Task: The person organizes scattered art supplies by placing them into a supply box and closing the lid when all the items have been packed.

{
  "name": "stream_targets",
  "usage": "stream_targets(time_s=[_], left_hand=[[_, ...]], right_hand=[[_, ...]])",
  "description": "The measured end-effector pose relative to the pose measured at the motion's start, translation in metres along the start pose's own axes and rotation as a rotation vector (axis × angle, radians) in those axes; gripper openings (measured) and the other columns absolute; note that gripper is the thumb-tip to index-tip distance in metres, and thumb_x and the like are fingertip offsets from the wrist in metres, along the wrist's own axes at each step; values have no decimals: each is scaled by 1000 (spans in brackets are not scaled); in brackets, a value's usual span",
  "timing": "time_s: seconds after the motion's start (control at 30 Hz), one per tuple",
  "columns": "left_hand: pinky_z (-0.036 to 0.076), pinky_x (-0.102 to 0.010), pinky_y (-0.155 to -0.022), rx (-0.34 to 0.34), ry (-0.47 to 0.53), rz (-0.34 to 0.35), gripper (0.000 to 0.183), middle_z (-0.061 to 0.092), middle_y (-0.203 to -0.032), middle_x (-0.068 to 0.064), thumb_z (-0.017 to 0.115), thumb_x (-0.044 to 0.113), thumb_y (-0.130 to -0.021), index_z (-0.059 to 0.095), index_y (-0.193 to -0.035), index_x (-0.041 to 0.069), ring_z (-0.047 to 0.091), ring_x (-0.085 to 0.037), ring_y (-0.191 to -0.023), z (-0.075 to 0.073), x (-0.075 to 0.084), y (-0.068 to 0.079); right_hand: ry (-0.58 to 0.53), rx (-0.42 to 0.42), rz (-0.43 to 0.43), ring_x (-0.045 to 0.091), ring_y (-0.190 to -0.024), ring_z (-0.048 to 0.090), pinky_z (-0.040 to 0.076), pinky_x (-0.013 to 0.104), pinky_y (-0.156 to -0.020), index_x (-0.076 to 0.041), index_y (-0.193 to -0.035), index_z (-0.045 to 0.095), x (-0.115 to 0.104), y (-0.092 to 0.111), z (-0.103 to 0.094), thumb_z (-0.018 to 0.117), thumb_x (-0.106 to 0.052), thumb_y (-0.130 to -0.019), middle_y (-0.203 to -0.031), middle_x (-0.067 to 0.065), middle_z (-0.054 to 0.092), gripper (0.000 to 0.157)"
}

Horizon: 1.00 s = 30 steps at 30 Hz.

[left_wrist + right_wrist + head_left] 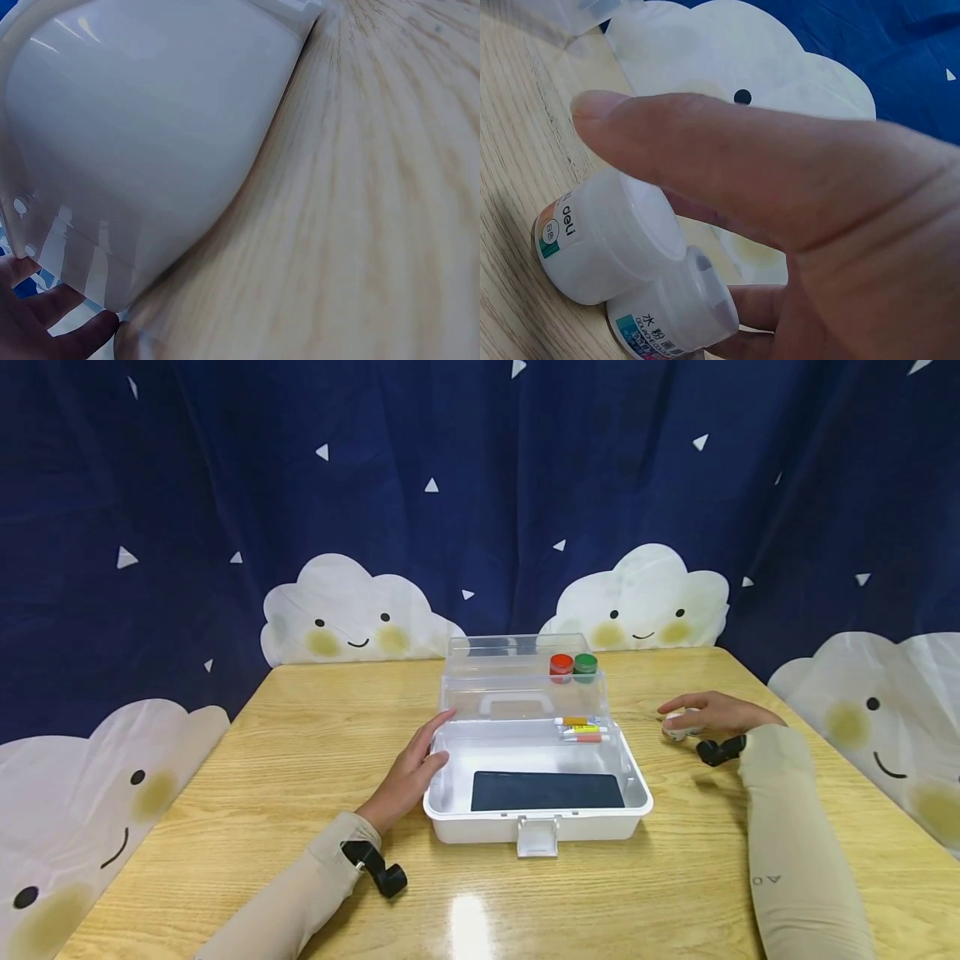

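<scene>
A white storage box (450,828) stands with its clear lid raised and its clear trays folded back. My left hand (408,777) rests at the box's left side, fingers fairly straight along the rear-left corner, thumb at the rim. In the left wrist view, the fingers (86,334) touch the box's edge. On the right, my right hand (712,714) is over two white-lidded paint jars (604,240). Its straight thumb (667,124) passes above one lid, and other fingers show behind the jars. The jars stand side by side on the table, one marked "deli".
Red (561,667) and green (585,667) paint jars sit in the back tray. Several markers (583,729) lie in the front tray. A dark flat rectangular thing (547,791) lies in the box's bottom. Behind the wooden table (315,760) hangs a blue cloud-patterned curtain (480,485).
</scene>
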State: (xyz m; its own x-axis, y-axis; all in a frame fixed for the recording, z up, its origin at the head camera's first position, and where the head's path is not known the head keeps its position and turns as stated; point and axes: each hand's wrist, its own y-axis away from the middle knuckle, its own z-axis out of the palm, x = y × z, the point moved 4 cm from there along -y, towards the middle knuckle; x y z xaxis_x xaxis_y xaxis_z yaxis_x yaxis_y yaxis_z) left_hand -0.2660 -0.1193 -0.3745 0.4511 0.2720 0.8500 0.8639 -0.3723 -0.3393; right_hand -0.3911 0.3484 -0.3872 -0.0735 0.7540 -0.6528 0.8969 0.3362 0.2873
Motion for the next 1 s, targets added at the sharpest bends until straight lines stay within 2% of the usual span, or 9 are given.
stream_targets(time_s=[0.23, 0.33, 0.47, 0.67, 0.77, 1.0], left_hand=[[22, -51, -104, 12, -53, 30, 53, 22, -146, 10, 39, 13, -95, 23, -142, 31, 19, -16, -134, 0, -25, -5], [21, -50, -104, 17, -45, 19, 53, 22, -145, 12, 40, 14, -95, 23, -141, 35, 19, -14, -134, 0, -29, -6], [21, -49, -105, 17, -36, 5, 53, 21, -145, 13, 40, 15, -95, 23, -141, 36, 19, -14, -134, 0, -29, -6], [23, -48, -104, 17, -26, 2, 54, 21, -145, 14, 40, 14, -95, 23, -140, 37, 21, -14, -133, 0, -29, -7], [24, -48, -104, 16, -20, 9, 54, 22, -145, 13, 40, 13, -95, 24, -141, 36, 22, -15, -133, 0, -27, -6], [23, -49, -104, 7, 2, -17, 53, 23, -146, 3, 40, 5, -94, 25, -142, 21, 22, -20, -133, 0, 4, 1]], right_hand=[[-6, -2, 46, 33, -115, 43, 41, 47, -90, -10, -129, 49, -2, 2, 4, 64, -40, -80, -128, 16, 46, 60], [4, -12, 53, 33, -113, 46, 42, 46, -89, -10, -129, 49, -3, 3, 4, 65, -40, -79, -124, 16, 50, 60], [26, -11, 53, 29, -105, 49, 45, 37, -80, -11, -127, 50, -3, 3, 4, 67, -40, -78, -121, 15, 51, 60], [9, -1, 81, 21, -87, 48, 43, 29, -68, -8, -126, 51, 0, 0, 3, 70, -38, -74, -102, 10, 53, 62], [25, 11, 96, 21, -87, 47, 43, 29, -68, -9, -125, 52, 0, 0, 2, 71, -39, -73, -101, 9, 53, 63], [15, 16, 101, 21, -85, 47, 42, 29, -66, -8, -124, 53, 1, 2, 3, 72, -37, -73, -98, 7, 55, 62]])
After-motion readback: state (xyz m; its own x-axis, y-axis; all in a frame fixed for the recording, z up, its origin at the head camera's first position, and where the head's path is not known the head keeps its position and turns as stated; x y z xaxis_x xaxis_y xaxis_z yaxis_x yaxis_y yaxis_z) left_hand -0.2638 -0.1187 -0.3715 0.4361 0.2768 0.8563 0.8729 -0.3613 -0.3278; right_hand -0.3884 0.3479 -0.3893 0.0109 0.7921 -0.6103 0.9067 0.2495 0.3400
